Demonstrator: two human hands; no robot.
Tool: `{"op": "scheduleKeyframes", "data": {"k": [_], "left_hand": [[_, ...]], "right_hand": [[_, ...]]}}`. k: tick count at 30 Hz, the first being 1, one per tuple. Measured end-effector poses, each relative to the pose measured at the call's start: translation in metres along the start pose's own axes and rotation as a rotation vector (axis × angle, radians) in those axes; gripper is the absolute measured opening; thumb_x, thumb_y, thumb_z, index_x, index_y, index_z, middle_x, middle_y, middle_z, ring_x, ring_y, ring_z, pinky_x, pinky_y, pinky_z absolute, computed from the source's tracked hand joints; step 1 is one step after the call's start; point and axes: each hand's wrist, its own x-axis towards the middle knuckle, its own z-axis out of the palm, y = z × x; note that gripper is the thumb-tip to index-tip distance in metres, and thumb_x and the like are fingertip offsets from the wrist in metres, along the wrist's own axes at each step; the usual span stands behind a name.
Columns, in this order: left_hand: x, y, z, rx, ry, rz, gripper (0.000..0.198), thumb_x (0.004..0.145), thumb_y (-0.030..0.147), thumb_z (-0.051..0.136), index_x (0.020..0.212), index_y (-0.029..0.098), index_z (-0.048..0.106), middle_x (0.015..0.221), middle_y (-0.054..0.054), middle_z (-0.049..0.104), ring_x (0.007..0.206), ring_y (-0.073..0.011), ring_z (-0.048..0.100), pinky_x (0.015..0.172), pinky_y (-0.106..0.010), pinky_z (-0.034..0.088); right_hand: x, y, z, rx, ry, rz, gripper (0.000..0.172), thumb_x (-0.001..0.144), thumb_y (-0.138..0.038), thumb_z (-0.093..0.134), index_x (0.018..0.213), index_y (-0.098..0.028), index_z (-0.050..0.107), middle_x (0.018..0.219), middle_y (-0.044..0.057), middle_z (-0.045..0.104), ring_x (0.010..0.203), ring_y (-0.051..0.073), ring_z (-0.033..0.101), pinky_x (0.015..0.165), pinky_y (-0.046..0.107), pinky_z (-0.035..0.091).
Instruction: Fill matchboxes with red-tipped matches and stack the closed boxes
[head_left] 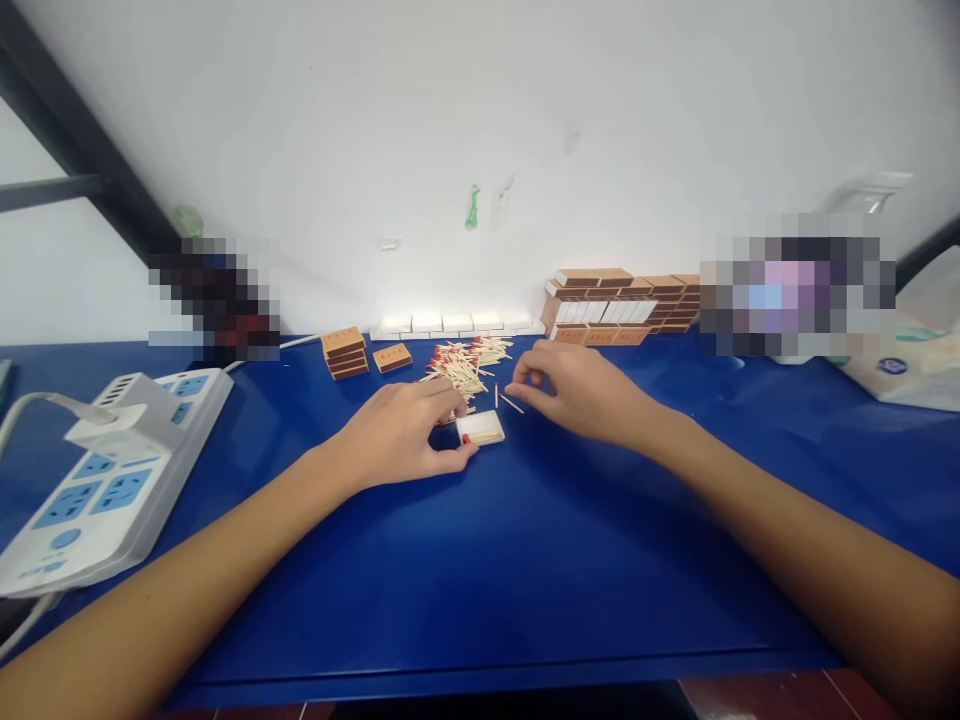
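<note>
A small white matchbox tray (pixel 481 427) with matches in it lies on the blue table (pixel 480 580). My left hand (pixel 401 432) rests beside it, with thumb and fingers closed on the tray's left end. My right hand (pixel 577 390) hovers just to the right of it, fingertips pinched together on a single match (pixel 511 403). A loose heap of red-tipped matches (pixel 466 363) lies just behind both hands.
A white and blue power strip (pixel 105 470) lies at the left. Brown matchbox sleeves (pixel 346 352) are stacked behind the heap, and one more sleeve (pixel 393 357) lies beside them. White trays (pixel 442 323) line the wall. A bigger stack of boxes (pixel 619 305) stands at the back right, a plastic bag (pixel 911 350) far right.
</note>
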Motion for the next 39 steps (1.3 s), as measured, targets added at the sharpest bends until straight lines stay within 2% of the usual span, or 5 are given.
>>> {"op": "scheduleKeyframes", "data": {"k": [8, 20, 24, 28, 39], "left_hand": [[0.000, 0.001, -0.001, 0.006, -0.012, 0.002, 0.023, 0.087, 0.041, 0.067, 0.091, 0.019, 0.065, 0.083, -0.001, 0.066, 0.070, -0.0165, 0.059, 0.063, -0.030, 0.040], [0.000, 0.001, 0.001, 0.011, 0.000, 0.021, 0.022, 0.088, 0.041, 0.066, 0.088, 0.019, 0.062, 0.081, 0.000, 0.065, 0.068, -0.0154, 0.057, 0.060, -0.030, 0.036], [0.001, 0.002, 0.000, -0.004, -0.009, 0.011, 0.023, 0.087, 0.041, 0.068, 0.092, 0.019, 0.064, 0.084, -0.001, 0.066, 0.069, -0.0154, 0.057, 0.061, -0.029, 0.038], [0.001, 0.001, 0.001, -0.020, -0.010, 0.004, 0.023, 0.087, 0.042, 0.068, 0.085, 0.019, 0.062, 0.080, 0.000, 0.064, 0.066, -0.0145, 0.055, 0.058, -0.029, 0.036], [0.001, 0.001, 0.000, -0.040, -0.037, -0.019, 0.022, 0.086, 0.041, 0.068, 0.087, 0.020, 0.063, 0.078, 0.000, 0.062, 0.067, -0.0148, 0.055, 0.060, -0.028, 0.036]], "right_hand": [[-0.002, 0.001, 0.009, -0.009, -0.133, 0.160, 0.021, 0.100, -0.033, 0.055, 0.086, -0.019, 0.062, 0.092, 0.008, 0.066, 0.076, 0.020, 0.057, 0.066, 0.032, 0.039], [-0.010, -0.030, 0.012, 0.163, -0.069, -0.143, 0.017, 0.102, -0.028, 0.054, 0.090, -0.019, 0.062, 0.094, 0.005, 0.065, 0.077, 0.015, 0.056, 0.068, 0.028, 0.038], [0.000, -0.022, 0.017, 0.153, 0.104, 0.105, 0.026, 0.099, -0.038, 0.058, 0.082, -0.019, 0.065, 0.074, 0.002, 0.065, 0.066, 0.015, 0.055, 0.062, 0.028, 0.035], [0.017, -0.021, 0.026, 0.142, 0.047, 0.311, 0.033, 0.089, -0.048, 0.066, 0.072, -0.020, 0.064, 0.073, 0.004, 0.070, 0.065, 0.017, 0.059, 0.058, 0.029, 0.035], [0.010, -0.011, 0.012, 0.089, -0.071, 0.270, 0.017, 0.094, -0.028, 0.059, 0.079, -0.020, 0.062, 0.071, 0.003, 0.066, 0.064, 0.017, 0.058, 0.060, 0.030, 0.034]]}}
